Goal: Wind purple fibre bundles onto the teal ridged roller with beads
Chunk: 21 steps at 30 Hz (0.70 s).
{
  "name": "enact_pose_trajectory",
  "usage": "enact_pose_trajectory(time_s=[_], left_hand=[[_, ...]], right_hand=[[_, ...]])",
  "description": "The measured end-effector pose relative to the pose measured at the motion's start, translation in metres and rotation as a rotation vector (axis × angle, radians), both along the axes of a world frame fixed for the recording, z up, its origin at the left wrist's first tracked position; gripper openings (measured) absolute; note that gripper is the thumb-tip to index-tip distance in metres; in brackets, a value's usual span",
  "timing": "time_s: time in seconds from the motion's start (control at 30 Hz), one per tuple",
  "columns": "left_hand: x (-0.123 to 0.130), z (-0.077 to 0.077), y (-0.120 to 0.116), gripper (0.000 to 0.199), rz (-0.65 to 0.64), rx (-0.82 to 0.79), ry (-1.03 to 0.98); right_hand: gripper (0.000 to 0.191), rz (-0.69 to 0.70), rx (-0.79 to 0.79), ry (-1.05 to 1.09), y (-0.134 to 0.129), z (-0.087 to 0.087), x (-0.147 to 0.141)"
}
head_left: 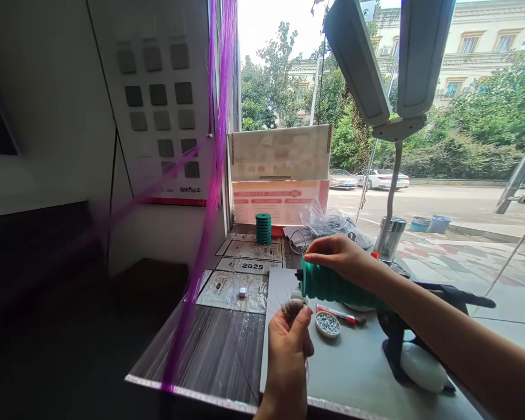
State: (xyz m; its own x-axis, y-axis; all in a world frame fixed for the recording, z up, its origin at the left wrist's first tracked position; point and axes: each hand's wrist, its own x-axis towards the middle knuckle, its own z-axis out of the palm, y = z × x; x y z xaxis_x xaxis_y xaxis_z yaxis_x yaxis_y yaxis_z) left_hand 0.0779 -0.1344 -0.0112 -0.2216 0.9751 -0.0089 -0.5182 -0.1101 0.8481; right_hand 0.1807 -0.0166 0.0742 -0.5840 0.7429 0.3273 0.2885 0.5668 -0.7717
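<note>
My left hand [289, 344] is closed around a small dark brown bundle [292, 310] with thin strands sticking out of it. Up and to the right, my right hand [336, 254] lies over the near end of a row of green spools [328, 284] mounted sideways on a black stand [391, 326]; its fingers are bent against the end spool's rim. Whether those fingers pinch a thread is too small to tell. Beside my left hand sits a round dish of small pale beads [328, 324], with a red and white tube [336, 314] just behind it.
Purple strands [219, 146] hang at the left and cross the table edge. A green spool stack [263, 228] and a small white object [242, 292] stand on the table [210, 344]. Behind are plastic bags [328, 221], a metal can [392, 238] and a lamp [396, 125]. A white object [424, 366] lies under the stand.
</note>
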Motion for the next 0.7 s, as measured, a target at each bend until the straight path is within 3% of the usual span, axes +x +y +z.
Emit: enact_pose_trajectory(time_s=[0.37,0.57,0.7], left_hand=[[-0.002,0.005,-0.001,0.029,0.024,-0.022,-0.008],[-0.008,0.008,-0.002,0.029,0.085,0.009,0.038],[-0.003,0.009,0.005,0.029,0.187,0.038,0.085]], right_hand=[[0.021,0.007,-0.005,-0.055,0.002,0.004,-0.002],[0.025,-0.038,0.260,-0.288,0.014,0.007,0.004],[0.025,-0.079,0.337,-0.358,-0.004,-0.005,0.006]])
